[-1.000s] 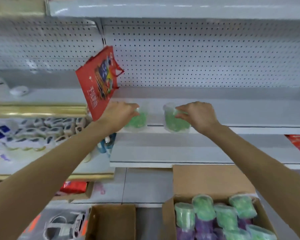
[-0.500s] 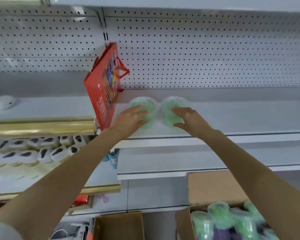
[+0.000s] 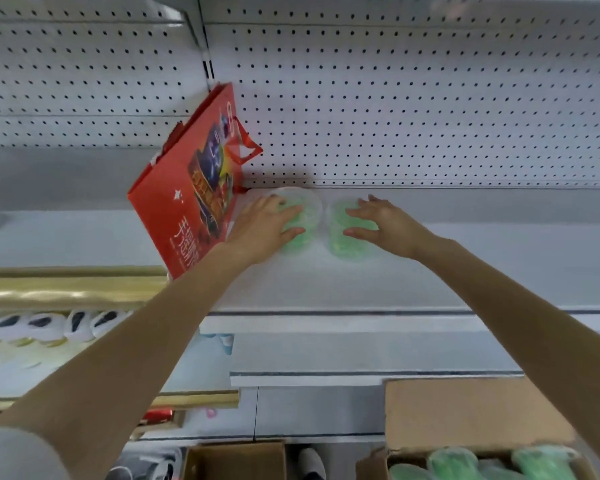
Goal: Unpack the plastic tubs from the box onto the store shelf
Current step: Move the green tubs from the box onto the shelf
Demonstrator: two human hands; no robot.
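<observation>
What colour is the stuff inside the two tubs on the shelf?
Green, inside clear plastic tubs. The head view shows it, between both hands.

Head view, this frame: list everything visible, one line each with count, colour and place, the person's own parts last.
Plastic tubs on shelf: two, clear with green contents, side by side near the pegboard.
Shelf: white, mid-frame, with a lower tier below.
Pegboard: white, perforated, behind the shelf.
Gift bag: one, red, printed, leaning left of the tubs.
Box: one, brown cardboard, bottom right, open, holding more green tubs; count unclear.
Empty box: one, brown, bottom centre.
Gold trim: left shelving.
Left hand: resting on the left tub.
Right hand: fingers spread over the right tub.
</observation>
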